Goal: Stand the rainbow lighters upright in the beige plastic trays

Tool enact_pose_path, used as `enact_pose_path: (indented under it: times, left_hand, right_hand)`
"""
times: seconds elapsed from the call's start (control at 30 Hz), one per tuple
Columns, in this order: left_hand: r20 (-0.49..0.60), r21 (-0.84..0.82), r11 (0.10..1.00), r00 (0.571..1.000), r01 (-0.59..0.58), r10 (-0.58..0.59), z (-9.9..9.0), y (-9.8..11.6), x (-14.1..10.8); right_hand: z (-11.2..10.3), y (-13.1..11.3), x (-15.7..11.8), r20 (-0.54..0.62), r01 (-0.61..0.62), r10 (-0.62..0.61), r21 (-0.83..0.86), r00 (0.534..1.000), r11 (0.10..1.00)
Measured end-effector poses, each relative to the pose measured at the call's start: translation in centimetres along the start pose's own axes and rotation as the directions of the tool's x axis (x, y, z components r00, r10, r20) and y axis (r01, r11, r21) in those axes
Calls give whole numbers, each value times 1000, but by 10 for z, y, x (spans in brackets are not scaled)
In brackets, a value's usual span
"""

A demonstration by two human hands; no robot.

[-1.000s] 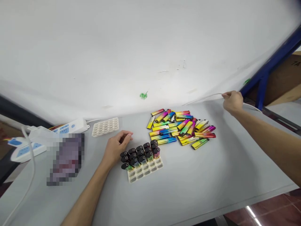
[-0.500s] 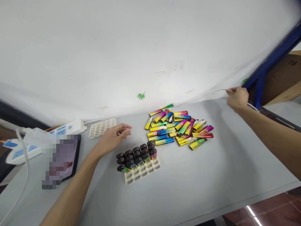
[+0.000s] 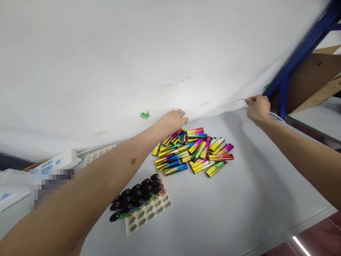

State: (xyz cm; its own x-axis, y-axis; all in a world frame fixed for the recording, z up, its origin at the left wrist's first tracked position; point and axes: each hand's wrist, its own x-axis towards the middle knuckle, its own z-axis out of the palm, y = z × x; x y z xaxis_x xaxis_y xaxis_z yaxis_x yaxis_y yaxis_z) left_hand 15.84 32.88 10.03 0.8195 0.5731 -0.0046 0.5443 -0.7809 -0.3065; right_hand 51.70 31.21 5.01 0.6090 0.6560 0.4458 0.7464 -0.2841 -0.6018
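- The left forearm now crosses in front of the power strip (image 3: 62, 160) and the spare tray (image 3: 92, 156).
- Black-capped lighters (image 3: 128, 199) stand in the cream slotted tray (image 3: 137, 225), its front holes unfilled.
- The left hand (image 3: 174, 120) has swung from near that tray to the wall (image 3: 133, 71), leaving the holes unattended; its curled fingers hide whether anything is gripped.
- Loose metallic lighters (image 3: 198, 151) lie heaped just below it.
- The right hand (image 3: 259, 107) still pinches the white cable (image 3: 229, 104) narrowly, well apart from the tray.

White cable (image 3: 226, 105); lighters (image 3: 197, 151) shine multicoloured, yellow prevailing.
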Motion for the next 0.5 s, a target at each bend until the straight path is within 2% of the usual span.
enact_pose_path:
  times: [0.1, 0.2, 0.33, 0.5]
  left_hand:
    - [-21, 56, 998, 999, -41, 42, 11, 3, 26]
    - [-39, 94, 994, 998, -49, 53, 21, 3, 40]
    - [-58, 140, 988, 996, -57, 66, 29, 1, 43]
    - [-73, 192, 978, 993, -78, 94, 29, 0, 37]
  right_hand:
    - [0, 2, 1, -2, 3, -3, 1, 1000, 1000]
    - [1, 4, 1, 1, 9, -9, 2, 1000, 1000]
    - [2, 8, 1, 10, 16, -16, -5, 1000, 1000]
    - [6, 16, 3, 46, 50, -49, -31, 998, 998]
